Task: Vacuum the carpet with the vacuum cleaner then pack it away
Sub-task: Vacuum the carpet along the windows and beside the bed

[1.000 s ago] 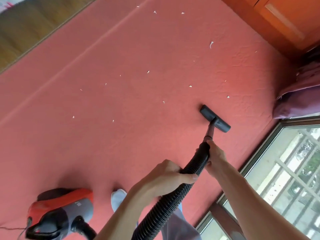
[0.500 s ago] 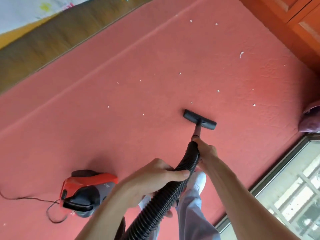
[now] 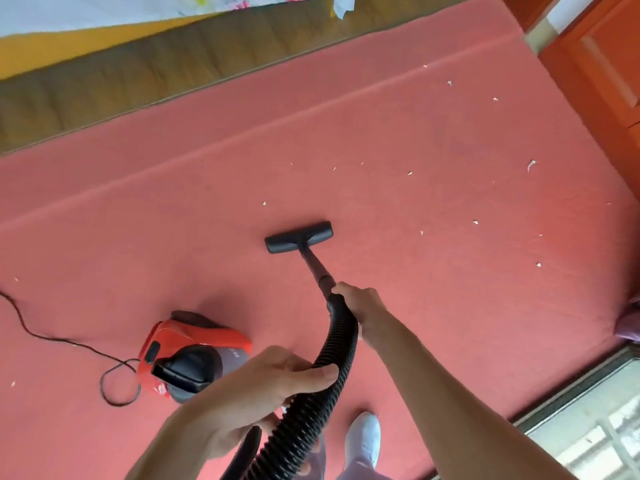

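Right hand (image 3: 360, 306) grips the top of the black hose (image 3: 332, 355) at frame centre; left hand (image 3: 263, 393) wraps the hose lower down. Floor nozzle (image 3: 298, 237) flat on red carpet (image 3: 450, 289), mid-frame. Red vacuum cleaner (image 3: 194, 355) lower left, cord (image 3: 69, 344) trailing left. White scraps (image 3: 476, 222) scattered upper right.

Both bare forearms rise into view from the bottom edge. The left arm enters at about 7 o'clock and runs toward 1 o'clock. The left hand (image 3: 256, 396) sits low in the middle, its fingers curled under the hose (image 3: 343, 337) and its thumb flat across the top, pointing to 3 o'clock. The right arm enters at 5 o'clock, stretched almost straight toward 11 o'clock. The right hand (image 3: 362, 306) grips the hose's upper end with its knuckles up. The 2 hands are apart, the right at 1 o'clock from the left. 1 foot in a white shoe (image 3: 363, 434) shows between the forearms.
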Demonstrator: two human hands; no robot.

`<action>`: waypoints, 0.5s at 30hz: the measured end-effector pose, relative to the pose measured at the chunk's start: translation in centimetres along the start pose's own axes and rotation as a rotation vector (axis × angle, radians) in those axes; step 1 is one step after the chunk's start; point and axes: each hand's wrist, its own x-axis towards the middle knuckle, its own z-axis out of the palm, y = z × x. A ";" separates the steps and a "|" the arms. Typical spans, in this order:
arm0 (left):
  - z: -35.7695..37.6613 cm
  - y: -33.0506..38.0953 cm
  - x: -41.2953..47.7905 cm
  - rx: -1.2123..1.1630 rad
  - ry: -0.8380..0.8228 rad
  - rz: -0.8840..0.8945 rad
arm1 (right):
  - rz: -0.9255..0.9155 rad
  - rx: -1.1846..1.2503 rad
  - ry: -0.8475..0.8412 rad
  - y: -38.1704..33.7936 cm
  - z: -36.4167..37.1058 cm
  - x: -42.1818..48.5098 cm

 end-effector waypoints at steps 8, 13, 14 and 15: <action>1.4 -4.1 -0.6 0.086 -0.035 -0.034 | 0.044 -0.016 0.067 5.1 -1.9 -2.5; 4.2 -5.4 -0.5 0.137 -0.078 -0.054 | 0.073 0.046 0.046 8.2 -4.5 -3.2; 4.6 -5.5 -0.4 0.134 -0.069 -0.044 | 0.059 0.055 0.048 8.3 -4.5 -2.8; 5.0 -5.7 -0.3 0.116 -0.045 -0.034 | 0.043 0.059 0.056 8.2 -4.4 -2.1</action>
